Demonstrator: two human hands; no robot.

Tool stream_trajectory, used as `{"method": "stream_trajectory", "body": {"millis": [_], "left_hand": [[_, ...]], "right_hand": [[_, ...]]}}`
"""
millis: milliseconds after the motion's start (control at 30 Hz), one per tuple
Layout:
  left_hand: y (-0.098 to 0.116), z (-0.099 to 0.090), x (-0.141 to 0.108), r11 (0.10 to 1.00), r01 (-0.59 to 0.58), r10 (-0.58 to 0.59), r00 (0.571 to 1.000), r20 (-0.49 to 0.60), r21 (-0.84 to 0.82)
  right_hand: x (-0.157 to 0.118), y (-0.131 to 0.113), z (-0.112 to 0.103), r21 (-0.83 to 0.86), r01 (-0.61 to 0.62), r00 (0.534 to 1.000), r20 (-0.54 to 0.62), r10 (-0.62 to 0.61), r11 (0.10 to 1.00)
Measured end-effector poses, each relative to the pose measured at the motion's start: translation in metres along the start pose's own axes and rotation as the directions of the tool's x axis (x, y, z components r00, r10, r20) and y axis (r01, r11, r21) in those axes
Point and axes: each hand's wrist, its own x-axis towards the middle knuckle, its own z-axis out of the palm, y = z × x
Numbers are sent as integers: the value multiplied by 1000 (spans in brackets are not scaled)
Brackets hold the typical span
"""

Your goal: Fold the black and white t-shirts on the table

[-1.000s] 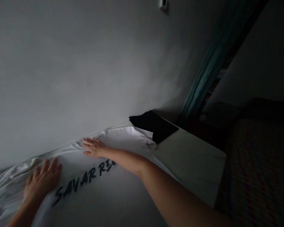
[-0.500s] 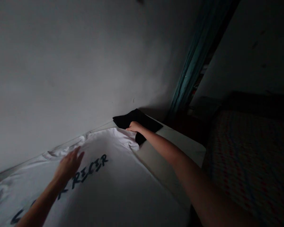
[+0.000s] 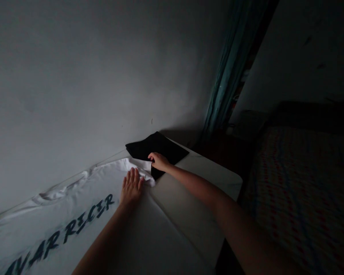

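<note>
In the head view, my left hand (image 3: 131, 187) lies open, fingers nearly together, flat on a white T-shirt (image 3: 60, 202) with dark lettering, spread on a pale flat surface (image 3: 206, 187). My right hand (image 3: 159, 161) has moved to the shirt's corner, fingers curled where it meets a black folded cloth (image 3: 160, 147); whether they pinch, I cannot tell.

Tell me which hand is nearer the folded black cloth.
Right: the right hand is on the edge of the folded black cloth. The left hand lies flat on the white shirt, just apart from it.
</note>
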Motion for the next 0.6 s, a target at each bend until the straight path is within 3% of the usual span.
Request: {"method": "stream_trajectory", "body": {"millis": [167, 333, 600], "left_hand": [[-1, 3, -5, 994, -90, 92, 996, -23, 57], [4, -6, -3, 994, -36, 33, 999, 28, 101], [11, -17, -1, 996, -21, 15, 998, 64, 89]], "right_hand": [[12, -1, -8, -118, -34, 999, -20, 32, 992], [35, 5, -27, -79, -157, 980, -137, 146, 984], [46, -3, -15, -33, -356, 932, -80, 353, 934]]}}
